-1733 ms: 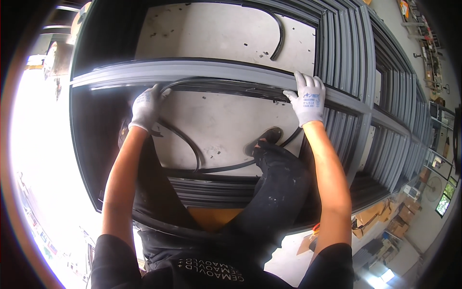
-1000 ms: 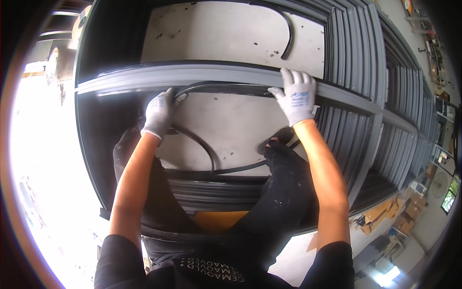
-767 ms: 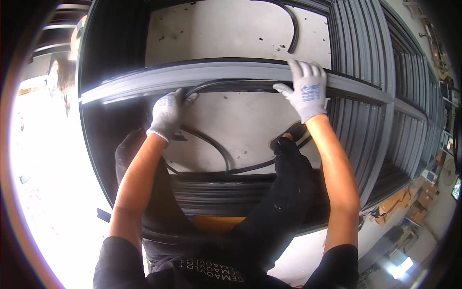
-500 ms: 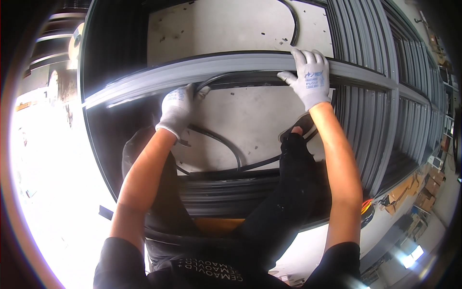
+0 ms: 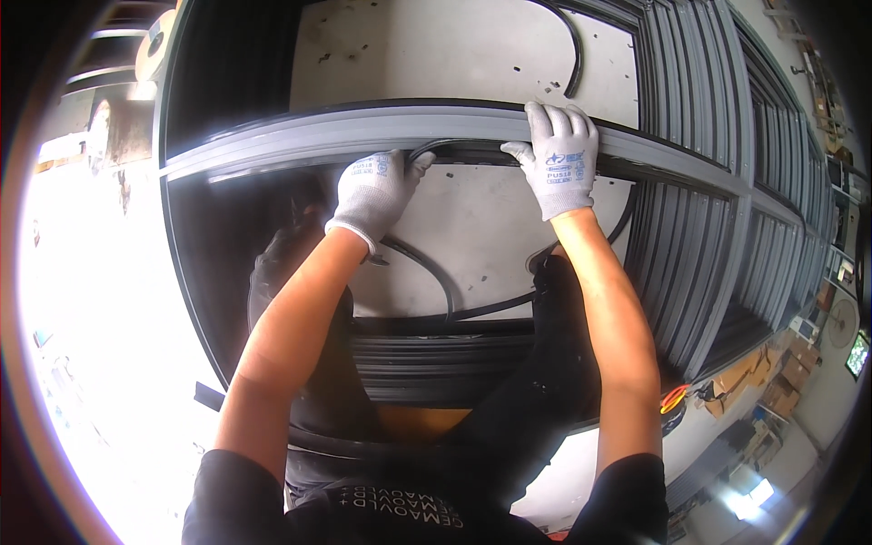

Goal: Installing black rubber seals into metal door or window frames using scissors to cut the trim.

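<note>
- Left hand, one of two in pale gloves: its fingers and thumb are pinched together on a black strip, just below the rail.
- Right hand: fingers laid over the far edge of the rail, thumb stretched well apart from them on the near side; whether it also presses the strip cannot be told.
- The strip: one length bows upward between the two hands, along the near edge of the rail.
- One grey rail crosses the frame from side to side, parting two openings, one far and one near.
- In the far opening lies one curved black piece, its end free on the floor.
- In the near opening black lengths curl beneath the hands; whether they join the held strip cannot be told.
- The person's two legs come into the near side, one shoe showing in part, with one orange-brown panel between them.
- Surface: pale floor, dotted with dark scraps too small to count.
- Rightward, many grey frames lie stacked in rows.
- Room: one fan, several cardboard boxes, one window; strong glare at left.
</note>
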Available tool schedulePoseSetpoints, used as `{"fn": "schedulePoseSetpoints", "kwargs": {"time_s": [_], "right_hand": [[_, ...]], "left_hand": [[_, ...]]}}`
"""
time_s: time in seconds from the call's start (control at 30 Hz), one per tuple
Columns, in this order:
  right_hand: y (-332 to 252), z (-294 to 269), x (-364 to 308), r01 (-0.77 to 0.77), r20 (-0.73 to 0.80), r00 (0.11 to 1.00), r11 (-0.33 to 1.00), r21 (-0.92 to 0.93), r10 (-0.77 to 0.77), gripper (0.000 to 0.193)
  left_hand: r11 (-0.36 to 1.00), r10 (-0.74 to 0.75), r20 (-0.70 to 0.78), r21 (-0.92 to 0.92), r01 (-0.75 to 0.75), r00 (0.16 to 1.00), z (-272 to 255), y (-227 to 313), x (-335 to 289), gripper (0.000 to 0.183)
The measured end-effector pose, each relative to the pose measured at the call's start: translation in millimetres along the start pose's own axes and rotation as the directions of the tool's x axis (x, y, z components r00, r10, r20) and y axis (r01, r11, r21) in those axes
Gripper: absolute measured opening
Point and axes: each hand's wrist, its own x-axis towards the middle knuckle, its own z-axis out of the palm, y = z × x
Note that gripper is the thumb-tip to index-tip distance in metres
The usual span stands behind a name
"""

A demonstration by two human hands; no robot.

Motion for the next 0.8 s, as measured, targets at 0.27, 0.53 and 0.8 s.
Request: {"fn": "schedulePoseSetpoints", "kwargs": {"time_s": [0.27, 0.53, 0.8], "right_hand": [[-29.4, 10.0, 12.3, 0.085, -0.048, 0.996, 0.989, 0.118, -0.079, 0.066], [-5.7, 12.2, 11.9, 0.216, -0.028, 0.976, 0.976, -0.004, -0.216, 0.070], [137.4, -3.4, -26.1, 0.159, 0.171, 0.976, 0.976, -0.149, -0.133, 0.086]], "left_hand": [[1.000, -0.023, -0.020, -0.012, 0.023, 1.000, 4.8, -0.5, 3.5, 0.057], [0.999, -0.017, -0.010, -0.041, 0.017, 1.000, 4.7, -4.1, -0.6, 0.058], [0.994, -0.068, 0.026, -0.084, 0.070, 0.997, 5.9, -5.6, -2.1, 0.053]]}}
